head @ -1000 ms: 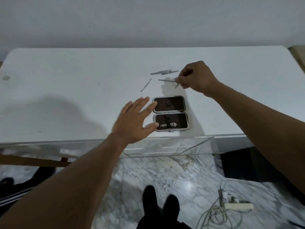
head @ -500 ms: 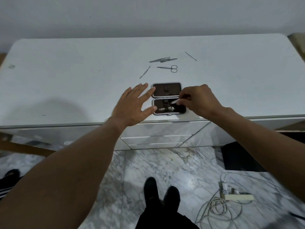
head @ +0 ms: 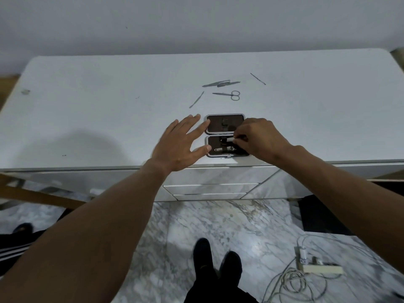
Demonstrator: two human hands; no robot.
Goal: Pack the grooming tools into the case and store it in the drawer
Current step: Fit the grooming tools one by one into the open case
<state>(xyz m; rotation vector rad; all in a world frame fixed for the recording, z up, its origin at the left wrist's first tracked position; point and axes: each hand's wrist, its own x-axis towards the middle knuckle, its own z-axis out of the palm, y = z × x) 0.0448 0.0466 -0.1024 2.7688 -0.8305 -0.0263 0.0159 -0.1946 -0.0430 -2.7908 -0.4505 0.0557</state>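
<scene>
On the white bench [head: 87, 119], your left hand [head: 179, 145] lies flat and empty against the open case [head: 225, 136], steadying it, while your right hand [head: 260, 138] pinches a small silver tool [head: 229, 139] into the near half, above the nail clipper [head: 225, 149] already strapped there. The far half looks empty. Scissors [head: 228, 95] and other loose tools lie beyond; closing and the drawer [head: 209, 189] remain.

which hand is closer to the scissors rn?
Right. The right hand works at the case, just below the scissors; the left hand rests flat, farther to the lower left.
</scene>
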